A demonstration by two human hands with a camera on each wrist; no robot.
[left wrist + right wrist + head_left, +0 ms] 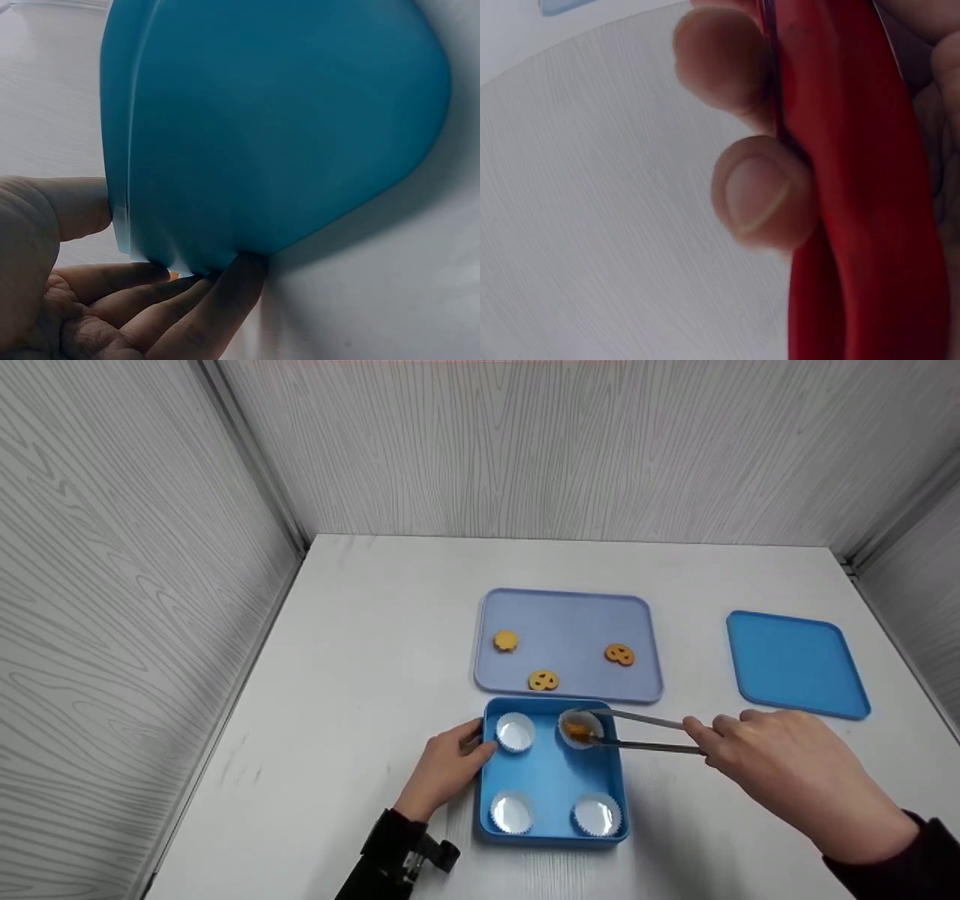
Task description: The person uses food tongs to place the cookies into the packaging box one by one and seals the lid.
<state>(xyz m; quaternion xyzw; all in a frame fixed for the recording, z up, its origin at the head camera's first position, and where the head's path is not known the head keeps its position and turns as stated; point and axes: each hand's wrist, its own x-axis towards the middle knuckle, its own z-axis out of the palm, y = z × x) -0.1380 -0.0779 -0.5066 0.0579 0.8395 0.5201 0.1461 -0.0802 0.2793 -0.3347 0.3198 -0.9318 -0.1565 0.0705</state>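
Note:
A blue rectangular box point(551, 780) holds white fluted paper cups near its corners. My left hand point(442, 769) grips its left wall. In the left wrist view, the thumb meets the rim and the fingers point(202, 322) lie against the wall point(277, 127). My right hand point(795, 780) holds metal tongs point(652, 747), whose red handles point(870, 180) show in the right wrist view. The tong tips are down in the far right cup point(598, 722), around an orange-brown biscuit point(577, 731). I cannot tell whether they still pinch it. The far left cup point(516, 733) holds nothing.
Just behind the box lies a lavender tray point(562, 622). On it are a yellow scalloped biscuit point(505, 641) and two pretzel-shaped biscuits, one front point(543, 680) and one right point(619, 654). A flat blue tray point(799, 664) lies at right. Wood-grain panels point(525, 450) enclose the white table.

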